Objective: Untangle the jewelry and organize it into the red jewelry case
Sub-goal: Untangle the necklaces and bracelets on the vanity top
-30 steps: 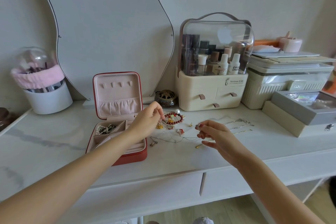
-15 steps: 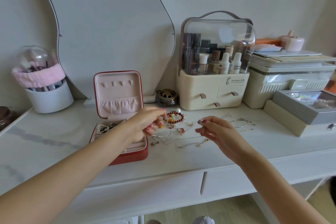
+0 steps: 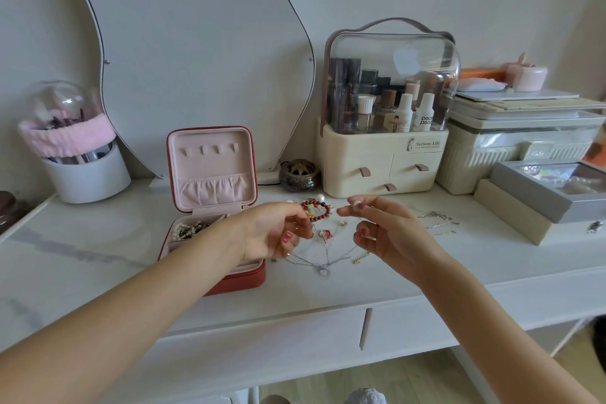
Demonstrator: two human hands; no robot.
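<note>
The red jewelry case [image 3: 244, 279] stands open left of centre, its pink lid upright, with pearls and dark pieces [image 3: 190, 229] in a back compartment. My left hand [image 3: 272, 234] and my right hand [image 3: 388, 234] are raised side by side just right of the case. Both pinch a thin silver necklace [image 3: 323, 269], whose strands slope down from each hand to a small pendant at the tabletop. Behind the hands lie a red bead bracelet [image 3: 317, 208], a pearl [image 3: 320, 197], a small ring [image 3: 324, 234] and a gold stud [image 3: 343, 222].
More thin chains [image 3: 439, 224] lie to the right, near stacked grey and cream boxes [image 3: 537, 203]. A cosmetics organiser [image 3: 383, 167], a small round burner [image 3: 298, 175], a wavy mirror [image 3: 196, 43] and a white brush holder [image 3: 87, 174] line the back. The table's front edge [image 3: 295, 315] is close.
Both hands have lifted and drawn closer together, raising the silver necklace off the table; its pendant now sits nearer the front, between the hands.
</note>
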